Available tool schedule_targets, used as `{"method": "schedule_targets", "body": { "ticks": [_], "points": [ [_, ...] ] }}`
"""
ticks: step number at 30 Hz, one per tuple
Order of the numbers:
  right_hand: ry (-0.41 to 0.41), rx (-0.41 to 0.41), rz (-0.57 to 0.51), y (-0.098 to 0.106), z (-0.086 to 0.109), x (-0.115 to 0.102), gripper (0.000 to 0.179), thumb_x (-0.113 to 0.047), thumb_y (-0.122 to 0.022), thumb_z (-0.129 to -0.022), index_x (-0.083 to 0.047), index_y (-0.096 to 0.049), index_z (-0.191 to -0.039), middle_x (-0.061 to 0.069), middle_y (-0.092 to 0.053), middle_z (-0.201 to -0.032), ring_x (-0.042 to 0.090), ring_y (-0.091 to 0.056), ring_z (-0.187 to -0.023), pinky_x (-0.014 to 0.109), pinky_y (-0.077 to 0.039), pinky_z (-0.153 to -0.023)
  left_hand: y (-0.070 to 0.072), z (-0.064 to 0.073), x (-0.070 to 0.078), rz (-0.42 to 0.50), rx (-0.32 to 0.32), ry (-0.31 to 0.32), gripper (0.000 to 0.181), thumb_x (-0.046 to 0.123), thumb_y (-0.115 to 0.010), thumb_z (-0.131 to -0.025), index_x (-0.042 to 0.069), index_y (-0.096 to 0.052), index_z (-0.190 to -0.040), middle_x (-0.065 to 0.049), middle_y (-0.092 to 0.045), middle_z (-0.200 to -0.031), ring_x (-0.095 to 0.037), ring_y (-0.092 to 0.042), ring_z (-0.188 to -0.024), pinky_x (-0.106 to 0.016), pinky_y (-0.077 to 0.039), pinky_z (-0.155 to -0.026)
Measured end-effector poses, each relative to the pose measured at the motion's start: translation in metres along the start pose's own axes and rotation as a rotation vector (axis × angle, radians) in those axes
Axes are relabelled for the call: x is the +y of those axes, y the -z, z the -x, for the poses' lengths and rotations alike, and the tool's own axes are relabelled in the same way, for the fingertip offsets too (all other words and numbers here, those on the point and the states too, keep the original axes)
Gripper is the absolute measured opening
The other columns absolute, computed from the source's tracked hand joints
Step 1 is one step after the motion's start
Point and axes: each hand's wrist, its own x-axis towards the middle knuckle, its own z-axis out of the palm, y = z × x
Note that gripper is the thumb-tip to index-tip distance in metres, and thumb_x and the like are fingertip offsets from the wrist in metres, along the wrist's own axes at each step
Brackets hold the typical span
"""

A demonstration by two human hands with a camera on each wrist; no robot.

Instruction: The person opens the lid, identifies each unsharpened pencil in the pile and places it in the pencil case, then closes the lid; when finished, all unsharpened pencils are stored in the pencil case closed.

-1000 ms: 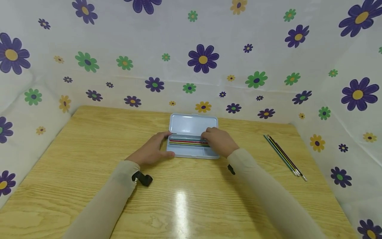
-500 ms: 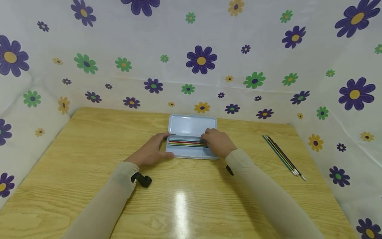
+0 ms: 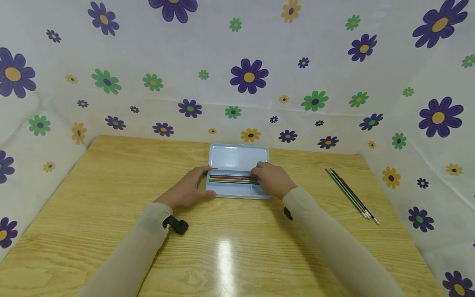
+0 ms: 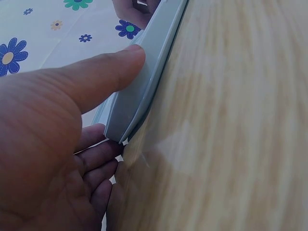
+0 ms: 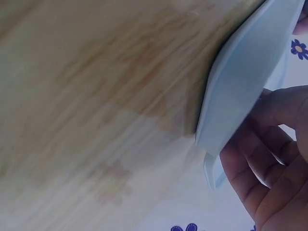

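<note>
A light-blue pencil case (image 3: 231, 190) lies open on the table, its lid (image 3: 238, 156) tipped back. Several coloured pencils (image 3: 231, 179) lie lengthwise in its long compartment. At the case's left end my left hand (image 3: 185, 187) grips it, thumb on the near side and fingers around the far corner. My right hand (image 3: 274, 178) reaches in over the right end, its curled fingers pinching at the pencils' right ends. In the right wrist view, the case wall (image 5: 240, 82) partly hides those fingertips (image 5: 236, 163), and the pencils are out of sight.
More pencils (image 3: 350, 194) lie in a loose bundle on the wooden table (image 3: 237, 231), to the right of the case. A flower-printed cloth (image 3: 222, 53) stands behind the table and along both sides.
The pencils in the case have shifted slightly under my right fingers, the red one now showing less. Both hands keep nearly the same places. The whole view has drifted slightly.
</note>
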Motion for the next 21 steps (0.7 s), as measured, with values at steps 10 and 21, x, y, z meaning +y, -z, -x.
{"method": "schedule_targets", "body": {
  "ticks": [10, 21],
  "points": [
    [-0.014, 0.053, -0.153, 0.006, 0.048, 0.028, 0.027, -0.015, -0.064, -0.102, -0.009, -0.070, -0.128, 0.005, -0.065, -0.120, 0.018, -0.066, -0.103, 0.039, -0.059, -0.091, -0.002, -0.001, -0.001, 0.015, -0.003, 0.013, 0.090, 0.039, -0.081, -0.091, 0.011, -0.031, -0.160, -0.015, -0.031, -0.165, -0.037, -0.024, -0.154, -0.056, -0.020, -0.126],
    [-0.139, 0.077, -0.119, -0.001, 0.142, 0.097, 0.030, -0.010, -0.060, -0.101, 0.002, -0.065, -0.128, 0.018, -0.063, -0.124, 0.034, -0.063, -0.109, 0.052, -0.057, -0.090, -0.003, -0.004, -0.006, 0.009, -0.007, 0.026, 0.093, 0.045, -0.080, -0.090, 0.013, -0.030, -0.161, -0.013, -0.032, -0.165, -0.034, -0.026, -0.154, -0.055, -0.022, -0.126]
  ]
}}
